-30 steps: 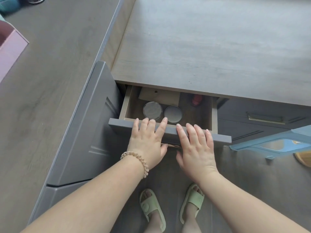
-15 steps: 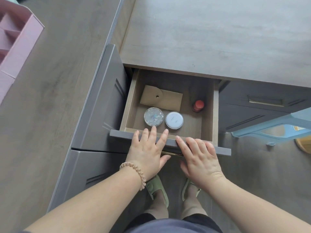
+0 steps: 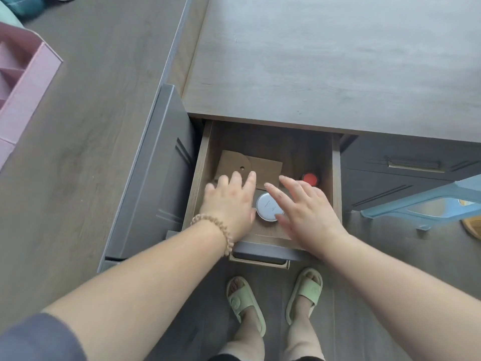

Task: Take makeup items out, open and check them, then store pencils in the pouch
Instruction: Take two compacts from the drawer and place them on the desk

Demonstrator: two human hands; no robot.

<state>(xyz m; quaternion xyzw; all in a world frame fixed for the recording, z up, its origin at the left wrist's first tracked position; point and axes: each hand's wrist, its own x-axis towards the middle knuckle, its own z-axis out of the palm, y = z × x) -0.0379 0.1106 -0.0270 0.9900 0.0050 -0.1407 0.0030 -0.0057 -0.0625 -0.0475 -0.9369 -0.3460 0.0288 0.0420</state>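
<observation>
Left hand (image 3: 229, 201) (blurred) partly hides the pouch (image 3: 268, 166).

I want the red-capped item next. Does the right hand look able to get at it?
Probably yes. The drawer is open, the right hand hovers inside it, fingers spread, and the red cap stands uncovered just beyond them.
</observation>
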